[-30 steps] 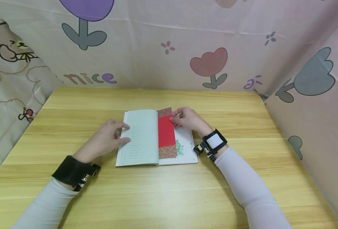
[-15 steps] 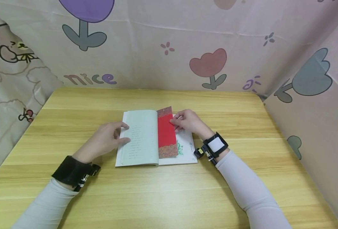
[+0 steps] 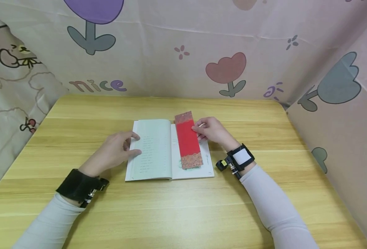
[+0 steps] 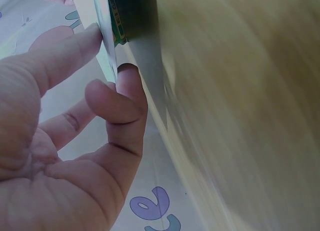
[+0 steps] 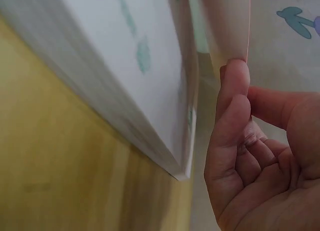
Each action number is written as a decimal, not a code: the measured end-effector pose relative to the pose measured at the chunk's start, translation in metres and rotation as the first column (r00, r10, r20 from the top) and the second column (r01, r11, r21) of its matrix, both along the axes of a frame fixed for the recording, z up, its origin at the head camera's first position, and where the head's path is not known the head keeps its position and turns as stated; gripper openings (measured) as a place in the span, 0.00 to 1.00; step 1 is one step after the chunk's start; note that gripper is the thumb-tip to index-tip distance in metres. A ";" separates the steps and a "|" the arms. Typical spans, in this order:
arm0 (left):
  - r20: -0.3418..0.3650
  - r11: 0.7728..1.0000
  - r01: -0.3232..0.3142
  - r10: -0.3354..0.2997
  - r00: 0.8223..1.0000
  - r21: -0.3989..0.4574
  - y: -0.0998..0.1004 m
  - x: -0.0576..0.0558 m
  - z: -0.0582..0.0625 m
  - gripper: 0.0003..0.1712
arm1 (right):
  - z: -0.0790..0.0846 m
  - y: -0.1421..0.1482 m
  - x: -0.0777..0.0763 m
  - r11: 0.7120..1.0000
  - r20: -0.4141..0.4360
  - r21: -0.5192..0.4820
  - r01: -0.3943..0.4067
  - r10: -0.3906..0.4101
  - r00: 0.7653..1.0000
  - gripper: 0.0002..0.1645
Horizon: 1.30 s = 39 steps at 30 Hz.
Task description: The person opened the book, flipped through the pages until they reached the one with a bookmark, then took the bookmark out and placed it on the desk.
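An open book lies on the wooden table, its left page pale green with faint lines of print. My left hand holds the book's left edge; in the left wrist view the thumb is on the page and a bent finger is at the edge, by the dark green cover. My right hand pinches a red bookmark with brown patterned ends by its right edge. The bookmark tilts over the right page. In the right wrist view its pale underside shows between thumb and fingers.
The wooden table extends on all sides of the book. A printed curtain with flowers hangs behind and along both sides. Black straps with small cameras sit on both wrists, the right one beside the book.
My right hand has drawn the bookmark from the book's centre fold to the right and away from me, and its tilt has grown. The left hand has stayed almost still.
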<state>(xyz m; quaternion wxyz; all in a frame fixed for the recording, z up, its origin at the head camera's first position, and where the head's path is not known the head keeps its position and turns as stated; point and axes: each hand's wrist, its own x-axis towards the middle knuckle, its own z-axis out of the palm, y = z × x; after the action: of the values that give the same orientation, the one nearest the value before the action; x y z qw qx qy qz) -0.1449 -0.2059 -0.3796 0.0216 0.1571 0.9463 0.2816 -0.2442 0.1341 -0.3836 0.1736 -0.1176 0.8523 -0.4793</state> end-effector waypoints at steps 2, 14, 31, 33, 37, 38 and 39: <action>0.001 1.000 0.000 0.000 1.000 -0.002 0.000 0.000 0.000 0.25 | 0.003 0.003 0.000 1.000 -0.004 -0.002 0.015 -0.015 1.000 0.13; -0.013 1.000 0.004 -0.004 1.000 -0.008 0.000 -0.001 -0.001 0.26 | 0.013 0.030 -0.004 0.998 -0.031 -0.001 0.062 -0.062 0.998 0.14; 0.031 1.000 -0.007 0.007 0.999 -0.008 -0.002 0.001 0.000 0.25 | 0.017 0.080 -0.007 0.990 -0.034 0.055 0.126 -0.124 0.992 0.18; 0.035 1.000 -0.009 0.009 0.999 -0.007 -0.002 0.001 0.001 0.25 | 0.016 0.087 -0.007 0.989 -0.029 0.072 0.131 -0.129 0.991 0.18; 0.041 1.000 -0.012 0.013 0.999 -0.005 -0.002 0.001 0.001 0.26 | 0.012 0.098 -0.008 0.983 -0.024 0.104 0.151 -0.150 0.988 0.19; 0.043 1.000 -0.012 0.013 0.999 -0.005 -0.003 0.001 0.001 0.26 | 0.011 0.100 -0.008 0.982 -0.022 0.111 0.153 -0.152 0.988 0.19; 0.045 1.000 -0.014 0.014 0.999 -0.004 -0.003 0.001 0.001 0.26 | 0.010 0.102 -0.008 0.981 -0.020 0.118 0.157 -0.155 0.988 0.19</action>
<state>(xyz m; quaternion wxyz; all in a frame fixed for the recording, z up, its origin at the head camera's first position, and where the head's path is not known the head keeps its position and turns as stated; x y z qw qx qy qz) -0.1437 -0.2087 -0.3786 0.0412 0.1439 0.9472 0.2834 -0.2526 0.2366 -0.3733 0.1376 -0.0424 0.8868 -0.4391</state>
